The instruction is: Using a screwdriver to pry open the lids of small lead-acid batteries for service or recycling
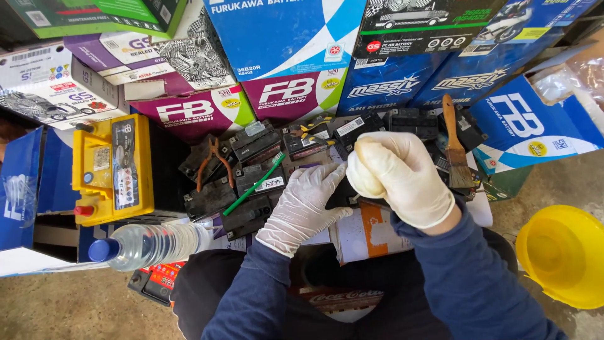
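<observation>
Centrally, small dark batteries (251, 182) are lying clustered below stacked cartons. The right hand (402, 176), gloved, is closing around a white cloth wad (360, 178); the left hand (305, 204), fingers spread open, is pressing flat on a battery, gripping nothing. A green toothbrush (255, 184) is lying just beside it.

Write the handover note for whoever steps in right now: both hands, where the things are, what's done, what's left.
Left hand: gloved, open, flat on a small black battery.
Right hand: gloved, fingers closed around a white wad held over that battery.
Nearby: green toothbrush and pliers lying on the other small batteries, paintbrush to the right, water bottle and yellow battery to the left.
Done: cannot tell.
Left: cannot tell.
</observation>
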